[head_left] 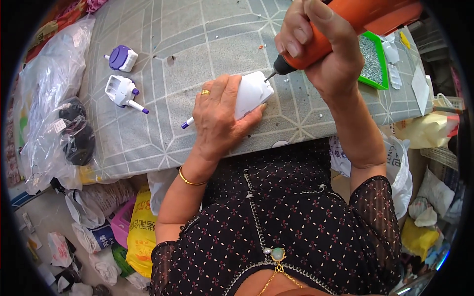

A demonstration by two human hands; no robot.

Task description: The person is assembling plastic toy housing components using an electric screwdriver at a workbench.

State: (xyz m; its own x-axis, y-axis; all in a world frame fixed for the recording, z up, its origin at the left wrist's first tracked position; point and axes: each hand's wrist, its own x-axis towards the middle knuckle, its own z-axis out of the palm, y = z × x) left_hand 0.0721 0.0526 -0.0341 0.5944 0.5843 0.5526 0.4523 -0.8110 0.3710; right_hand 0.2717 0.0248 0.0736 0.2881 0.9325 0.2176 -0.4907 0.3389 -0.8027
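My left hand [217,108] presses a white plastic housing [253,93] down on the table, fingers across its left side and thumb along its near edge. A white rod with a purple tip [187,122] pokes out left of that hand. In my right hand [335,54] is an orange electric screwdriver [321,42] with a black nose. Its thin bit points down-left and meets the housing near its upper right end; whether it sits on a screw is too small to tell. At the left lie a purple and white plastic part [121,58] and a white part with purple ends [123,93].
A green tray [383,74] of small silvery screws stands at the right, beside small white pieces [394,76]. Clear plastic bags [54,98] with dark items cover the table's left end. The table [197,39] wears a grey patterned cloth; bags, one yellow [142,232], crowd the floor.
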